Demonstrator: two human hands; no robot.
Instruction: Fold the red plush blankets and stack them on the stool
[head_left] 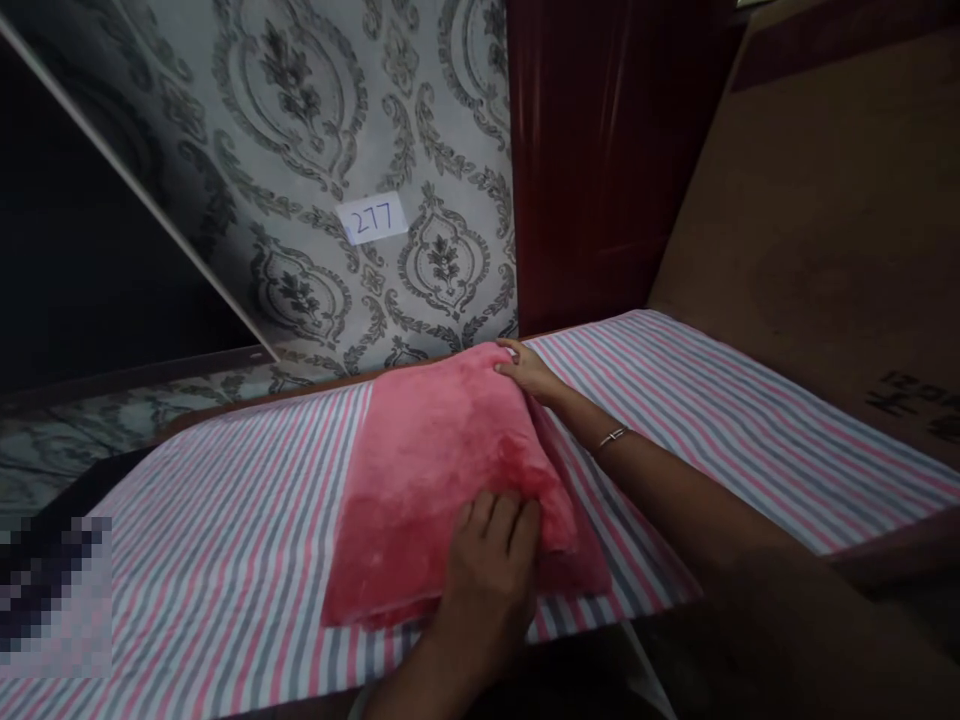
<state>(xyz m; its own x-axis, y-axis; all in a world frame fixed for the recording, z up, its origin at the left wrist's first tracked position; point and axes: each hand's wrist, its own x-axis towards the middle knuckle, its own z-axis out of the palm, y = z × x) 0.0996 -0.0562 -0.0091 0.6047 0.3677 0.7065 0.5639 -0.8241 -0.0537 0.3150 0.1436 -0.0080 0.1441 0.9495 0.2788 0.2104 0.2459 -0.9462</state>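
A folded pink plush cloth point(420, 460) lies in layers on a striped sheet point(247, 520). Its right edge is loosely turned over, with a lower layer showing beneath at the near right corner. My left hand point(495, 560) bends its fingers down into the plush near the front right part; the fingertips are partly hidden. At the far right corner, my right hand point(531, 372) grips the cloth's edge between thumb and fingers. A thin bracelet point(613, 437) circles the right wrist.
Behind the sheet rises a patterned wall point(300, 150) bearing a paper label point(373, 217) marked 277. A dark red glossy panel point(592, 160) and a large cardboard box point(825, 220) stand at the right. A dark panel point(97, 230) slants in at the left.
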